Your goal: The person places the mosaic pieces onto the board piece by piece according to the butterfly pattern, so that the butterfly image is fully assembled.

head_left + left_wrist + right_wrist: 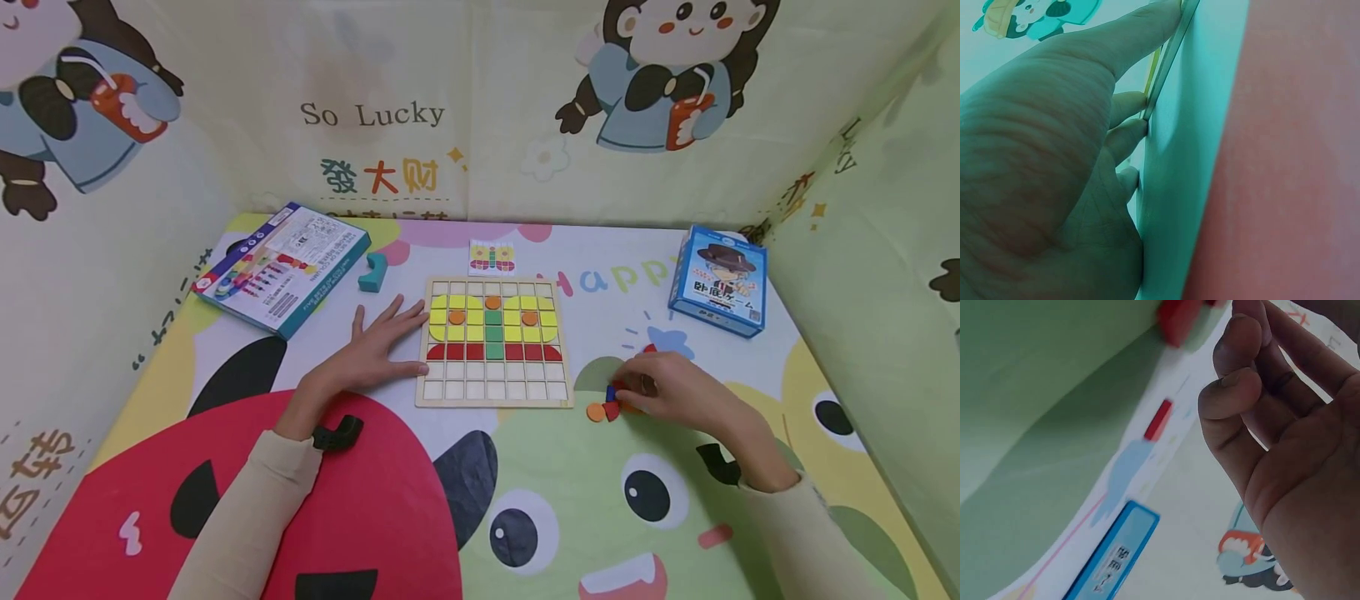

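A wooden grid board [495,400] lies in the middle of the table, with yellow, orange, green and red pieces making a butterfly-like pattern in its upper rows. My left hand [375,350] is spread, fingertips and thumb against the board's left edge. In the left wrist view the left thumb [1138,40] reaches the rim. My right hand [660,387] bends its fingers down over a small pile of loose pieces right of the board, among them an orange disc [596,412] and a blue piece [611,393]. I cannot tell whether its fingertips pinch a piece. A red piece [1160,419] lies nearby.
A small pattern card [492,258] lies behind the board. At the back left are a large game box [292,267] and a teal curved piece [372,273]. A blue box [720,279] sits at the back right, near the printed cloth walls.
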The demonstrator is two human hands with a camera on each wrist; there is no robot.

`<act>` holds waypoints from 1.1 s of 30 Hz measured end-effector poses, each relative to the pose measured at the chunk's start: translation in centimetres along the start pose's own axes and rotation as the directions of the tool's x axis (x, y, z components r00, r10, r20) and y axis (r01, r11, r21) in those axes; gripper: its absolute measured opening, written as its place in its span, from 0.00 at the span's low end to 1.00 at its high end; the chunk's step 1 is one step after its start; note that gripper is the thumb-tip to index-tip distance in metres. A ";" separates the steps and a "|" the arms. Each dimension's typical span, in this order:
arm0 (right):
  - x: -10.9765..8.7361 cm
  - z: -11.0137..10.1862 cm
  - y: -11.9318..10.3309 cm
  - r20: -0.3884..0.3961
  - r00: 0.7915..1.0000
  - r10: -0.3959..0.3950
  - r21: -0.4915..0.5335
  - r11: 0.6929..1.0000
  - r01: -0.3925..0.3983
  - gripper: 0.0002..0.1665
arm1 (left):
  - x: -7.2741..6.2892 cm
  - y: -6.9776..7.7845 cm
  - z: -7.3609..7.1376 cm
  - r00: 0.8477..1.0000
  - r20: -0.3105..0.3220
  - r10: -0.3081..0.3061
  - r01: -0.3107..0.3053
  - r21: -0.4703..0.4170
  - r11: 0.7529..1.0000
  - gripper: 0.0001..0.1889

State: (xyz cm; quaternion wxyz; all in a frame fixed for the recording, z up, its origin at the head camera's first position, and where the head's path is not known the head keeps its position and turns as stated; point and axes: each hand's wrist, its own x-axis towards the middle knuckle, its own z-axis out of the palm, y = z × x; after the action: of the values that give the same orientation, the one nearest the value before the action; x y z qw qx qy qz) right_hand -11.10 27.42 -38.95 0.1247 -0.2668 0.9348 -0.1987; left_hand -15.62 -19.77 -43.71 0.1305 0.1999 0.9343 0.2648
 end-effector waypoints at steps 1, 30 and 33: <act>-0.1 0.0 0.1 -0.002 1.000 0.009 0.002 1.000 -0.009 0.09 | 0.0 0.0 0.0 1.000 0.000 -0.001 0.001 0.001 1.000 0.53; 0.1 0.0 1.8 -0.005 1.000 0.018 0.012 1.000 -0.018 0.12 | 0.0 0.1 0.0 1.000 0.004 -0.006 0.006 -0.003 1.000 0.52; 0.6 0.2 1.5 -0.012 0.998 0.058 0.002 0.998 -0.058 0.10 | 0.0 0.0 0.0 1.000 0.000 -0.005 0.005 0.001 1.000 0.52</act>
State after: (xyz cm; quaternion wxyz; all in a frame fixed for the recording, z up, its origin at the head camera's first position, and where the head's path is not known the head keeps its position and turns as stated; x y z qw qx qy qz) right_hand -12.22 28.26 -39.83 0.1250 -0.2384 0.9427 -0.1973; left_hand -15.60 -19.74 -43.70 0.1312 0.1975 0.9350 0.2638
